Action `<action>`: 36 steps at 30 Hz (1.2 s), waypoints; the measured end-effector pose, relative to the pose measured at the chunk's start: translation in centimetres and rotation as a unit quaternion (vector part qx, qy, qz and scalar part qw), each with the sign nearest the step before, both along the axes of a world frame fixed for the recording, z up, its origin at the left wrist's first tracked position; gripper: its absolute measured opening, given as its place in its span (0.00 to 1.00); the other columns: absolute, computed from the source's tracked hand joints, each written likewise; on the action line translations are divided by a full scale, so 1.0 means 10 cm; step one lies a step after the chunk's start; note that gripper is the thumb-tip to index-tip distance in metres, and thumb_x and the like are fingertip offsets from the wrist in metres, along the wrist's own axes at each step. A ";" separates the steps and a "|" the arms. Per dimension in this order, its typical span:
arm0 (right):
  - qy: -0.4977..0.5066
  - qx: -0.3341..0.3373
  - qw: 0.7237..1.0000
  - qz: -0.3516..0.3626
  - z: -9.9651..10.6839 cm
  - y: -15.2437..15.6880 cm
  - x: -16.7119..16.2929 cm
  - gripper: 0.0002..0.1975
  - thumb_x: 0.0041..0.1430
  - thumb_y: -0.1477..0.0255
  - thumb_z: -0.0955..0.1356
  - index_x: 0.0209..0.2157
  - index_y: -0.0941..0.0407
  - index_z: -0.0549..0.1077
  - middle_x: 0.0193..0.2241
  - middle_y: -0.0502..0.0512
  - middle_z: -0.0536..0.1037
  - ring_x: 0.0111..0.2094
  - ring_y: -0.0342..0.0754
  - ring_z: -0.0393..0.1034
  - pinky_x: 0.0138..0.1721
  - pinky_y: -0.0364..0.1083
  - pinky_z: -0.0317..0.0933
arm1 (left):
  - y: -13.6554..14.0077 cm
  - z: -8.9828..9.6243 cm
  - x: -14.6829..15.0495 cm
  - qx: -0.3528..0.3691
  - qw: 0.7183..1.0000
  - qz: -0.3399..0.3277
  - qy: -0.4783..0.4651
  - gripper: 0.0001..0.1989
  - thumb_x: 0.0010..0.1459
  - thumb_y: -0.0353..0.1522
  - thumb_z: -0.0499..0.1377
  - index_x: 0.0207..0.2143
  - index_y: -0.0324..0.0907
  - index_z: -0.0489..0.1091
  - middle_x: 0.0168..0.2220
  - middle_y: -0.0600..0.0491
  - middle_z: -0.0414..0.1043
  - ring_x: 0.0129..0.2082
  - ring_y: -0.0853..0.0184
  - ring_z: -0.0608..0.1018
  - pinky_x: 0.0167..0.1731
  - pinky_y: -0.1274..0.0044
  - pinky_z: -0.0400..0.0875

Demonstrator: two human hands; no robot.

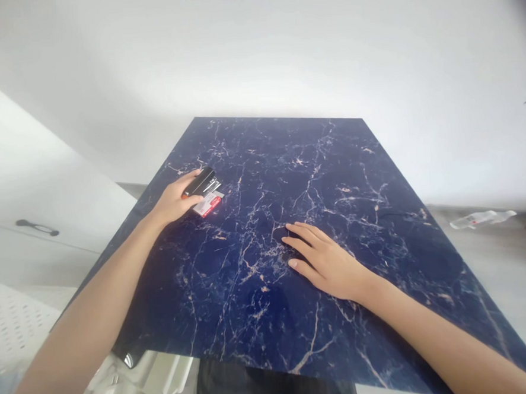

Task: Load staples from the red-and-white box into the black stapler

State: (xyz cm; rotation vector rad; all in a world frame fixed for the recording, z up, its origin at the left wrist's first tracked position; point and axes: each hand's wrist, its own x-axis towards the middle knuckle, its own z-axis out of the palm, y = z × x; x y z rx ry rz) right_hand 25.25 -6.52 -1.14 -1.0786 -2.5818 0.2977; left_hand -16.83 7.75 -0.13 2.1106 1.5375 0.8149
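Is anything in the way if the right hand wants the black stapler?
Yes, a little: the left hand grips the black stapler, and a red-and-white box lies close by it, on the side nearer the right hand. Otherwise, only tabletop shows between.

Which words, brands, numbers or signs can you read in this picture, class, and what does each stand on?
No text can be read.
Small red-and-white box by the left hand: faint print, too small and blurred to read.
Clear plastic item at the right: a tiny red mark, too blurred to tell whether it is lettering.
Black stapler: no lettering can be made out.
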 end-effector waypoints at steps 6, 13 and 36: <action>-0.014 -0.002 1.000 0.001 0.00 0.00 0.00 0.26 0.75 0.61 0.63 0.68 0.57 0.68 0.71 0.64 0.65 0.73 0.65 0.53 0.71 0.68 0.56 | -0.16 0.02 0.34 -0.015 0.997 -0.080 -0.012 0.37 0.58 0.38 0.65 0.70 0.49 0.65 0.72 0.50 0.62 0.71 0.47 0.65 0.71 0.52 0.56; -0.007 -0.003 1.000 0.001 0.02 0.00 -0.01 0.25 0.75 0.62 0.63 0.67 0.58 0.68 0.69 0.66 0.66 0.73 0.64 0.55 0.72 0.66 0.55 | -0.58 0.08 0.97 -0.007 0.981 -0.194 0.023 0.35 0.63 0.35 0.61 0.72 0.50 0.61 0.74 0.51 0.58 0.73 0.51 0.63 0.72 0.54 0.58; 0.152 0.025 0.982 -0.110 0.00 0.04 -0.26 0.12 0.72 0.72 0.64 0.54 0.53 0.72 0.51 0.62 0.79 0.53 0.59 0.74 0.56 0.61 0.70 | -0.76 0.06 1.29 0.151 0.946 -0.282 0.043 0.20 0.70 0.37 0.55 0.61 0.44 0.71 0.64 0.43 0.69 0.66 0.50 0.68 0.67 0.54 0.63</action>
